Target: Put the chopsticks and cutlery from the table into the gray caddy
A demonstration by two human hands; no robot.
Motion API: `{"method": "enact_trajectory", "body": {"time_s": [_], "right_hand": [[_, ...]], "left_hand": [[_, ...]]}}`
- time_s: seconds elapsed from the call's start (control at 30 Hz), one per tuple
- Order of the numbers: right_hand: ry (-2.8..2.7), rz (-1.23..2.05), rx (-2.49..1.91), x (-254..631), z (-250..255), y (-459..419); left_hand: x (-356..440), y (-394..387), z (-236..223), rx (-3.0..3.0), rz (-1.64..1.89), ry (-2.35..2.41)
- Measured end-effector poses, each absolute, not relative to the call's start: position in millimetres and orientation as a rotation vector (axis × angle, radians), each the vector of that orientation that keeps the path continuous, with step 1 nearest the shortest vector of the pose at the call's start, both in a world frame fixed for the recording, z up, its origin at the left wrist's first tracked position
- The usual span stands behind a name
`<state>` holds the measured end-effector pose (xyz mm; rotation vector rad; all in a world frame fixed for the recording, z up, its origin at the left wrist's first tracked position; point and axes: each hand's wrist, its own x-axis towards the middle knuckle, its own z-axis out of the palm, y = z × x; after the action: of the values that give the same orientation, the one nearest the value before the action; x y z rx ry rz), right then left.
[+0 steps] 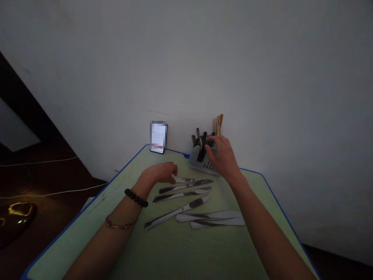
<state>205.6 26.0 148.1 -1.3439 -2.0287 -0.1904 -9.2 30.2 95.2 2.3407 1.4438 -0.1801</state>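
Note:
My right hand (pixel 223 155) is at the grey holder (pixel 196 165) near the wall, thumb and forefinger curved with a gap between them, beside the dark utensil handles (pixel 204 140) standing in it. My left hand (pixel 161 172) hangs low over the table with its fingers curled down, at the farthest table knife (pixel 186 180). Its fingers cover part of that knife, and whether they grip it is hidden. Nearer me lie several metal knives in rough rows, one long knife (pixel 177 212) slanting at the front left. Two more knives (pixel 210 216) overlap at the right, partly behind my right forearm.
A lit phone (pixel 158 137) leans on the wall at the table's back left corner. Wooden chopsticks (pixel 218 123) stand at the back of the holder. The pale green table (pixel 175 252) has a blue rim and adjoins the wall. Pale cables (pixel 58 192) run on the left.

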Motion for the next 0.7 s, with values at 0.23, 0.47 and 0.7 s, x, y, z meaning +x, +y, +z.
{"method": "enact_trajectory", "body": {"time_s": [0.23, 0.47, 0.7], "right_hand": [[-2.054, 0.201, -1.339, 238.3, 102.8, -10.8], [-2.501, 0.665, -1.606, 255.5, 90.5, -16.1], [-2.547, 0.764, -1.711, 253.4, 87.6, -13.8]], "left_hand": [[-5.6, 29.9, 88.9, 2.341, -0.240, 1.472], [-1.5, 31.6, 85.2, 2.353, -0.322, 1.511], [-4.3, 35.2, 80.0, 2.308, -0.412, 1.619]]}}
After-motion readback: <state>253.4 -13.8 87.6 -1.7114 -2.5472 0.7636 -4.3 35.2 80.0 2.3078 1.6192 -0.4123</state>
